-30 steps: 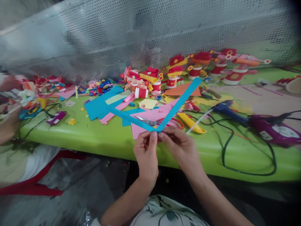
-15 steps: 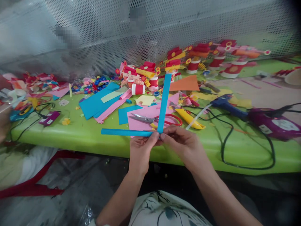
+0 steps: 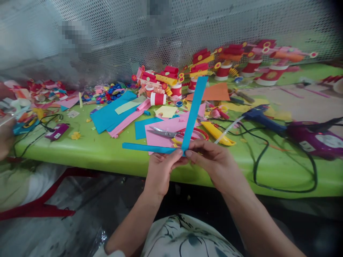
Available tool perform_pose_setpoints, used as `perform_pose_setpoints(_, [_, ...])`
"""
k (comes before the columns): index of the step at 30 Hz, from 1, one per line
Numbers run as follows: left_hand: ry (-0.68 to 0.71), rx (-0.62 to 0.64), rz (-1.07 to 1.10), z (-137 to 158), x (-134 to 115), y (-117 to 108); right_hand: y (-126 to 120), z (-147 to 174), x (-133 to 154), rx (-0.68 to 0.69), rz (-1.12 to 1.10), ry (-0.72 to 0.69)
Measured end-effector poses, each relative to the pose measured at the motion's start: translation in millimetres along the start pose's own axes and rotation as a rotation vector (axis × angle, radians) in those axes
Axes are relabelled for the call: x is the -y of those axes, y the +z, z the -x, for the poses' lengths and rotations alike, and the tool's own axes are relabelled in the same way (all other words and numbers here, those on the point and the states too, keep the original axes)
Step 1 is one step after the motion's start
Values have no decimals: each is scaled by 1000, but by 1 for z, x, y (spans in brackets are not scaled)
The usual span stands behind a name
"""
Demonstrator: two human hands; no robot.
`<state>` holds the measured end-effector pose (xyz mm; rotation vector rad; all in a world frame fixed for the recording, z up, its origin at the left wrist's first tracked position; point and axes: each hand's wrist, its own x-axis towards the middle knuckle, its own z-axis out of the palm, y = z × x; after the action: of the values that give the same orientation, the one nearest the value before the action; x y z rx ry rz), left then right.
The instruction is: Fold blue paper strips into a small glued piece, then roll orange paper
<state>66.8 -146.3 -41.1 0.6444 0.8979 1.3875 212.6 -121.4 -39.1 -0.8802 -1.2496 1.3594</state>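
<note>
Two arms of blue paper strip (image 3: 196, 110) meet at a corner, one rising up and slightly right, the other lying out to the left. My left hand (image 3: 161, 170) pinches that corner between thumb and fingers. Close beside it, my right hand (image 3: 215, 161) is also closed on the corner, thumb on top. Whether it is one folded strip or two crossed ones I cannot tell. Just behind lie scissors (image 3: 167, 133) with red handles on pink paper (image 3: 158, 141), and a yellow utility knife (image 3: 218, 134).
On the green table (image 3: 93, 151) a blue glue gun (image 3: 264, 117) and its black cable lie at right, near a purple power socket block (image 3: 316, 139). Blue sheets (image 3: 107, 116) and several paper-cup models (image 3: 223, 71) stand behind. At far left is another person's hand (image 3: 5, 137).
The upright arm of blue paper leans further right, and the left arm tilts and looks narrower. Both my hands keep their pinch at the corner. The other person's hand at left shows more.
</note>
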Motion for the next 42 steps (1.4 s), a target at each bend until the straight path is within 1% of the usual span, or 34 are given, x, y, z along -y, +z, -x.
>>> perform_pose_setpoints(4, [-26, 27, 15, -2, -1, -1, -2, -1, -5, 1, 13, -48])
perform_pose_setpoints(6, [-9, 58, 19, -3, -2, -1, -3, -2, -6, -7, 15, -71])
perform_pose_setpoints(9, [0, 70, 33, -4, -2, 0, -3, -1, -3, 4, 34, -94])
perform_pose_setpoints(12, [-15, 87, 43, -4, -2, 1, -5, 0, 1, 38, 111, -124])
perform_pose_setpoints(16, [-14, 104, 48, -5, -1, 1, -9, 1, 4, 61, 252, -206])
perform_pose_setpoints(19, [-40, 82, 44, -6, -3, 1, -10, -1, 7, 82, 348, -274])
perform_pose_setpoints(22, [-55, 50, 47, -6, -5, 2, -10, -4, 9, 101, 418, -311])
perform_pose_setpoints(28, [-12, -1, 31, -9, -4, 1, -10, -8, 8, 104, 565, -450])
perform_pose_setpoints(29, [-2, -1, 22, -9, -3, 0, -10, -8, 9, 102, 581, -455])
perform_pose_setpoints(31, [14, -4, -3, -11, -2, -2, -10, -8, 9, 99, 591, -423])
perform_pose_setpoints(33, [31, -9, -34, -12, 0, -3, -10, -7, 8, 91, 568, -360])
perform_pose_setpoints(39, [127, -37, -141, -14, -2, -3, -9, -6, 2, 28, 284, -99])
perform_pose_setpoints(42, [184, -44, -163, -12, -2, -1, -6, -6, 2, 10, 238, -31])
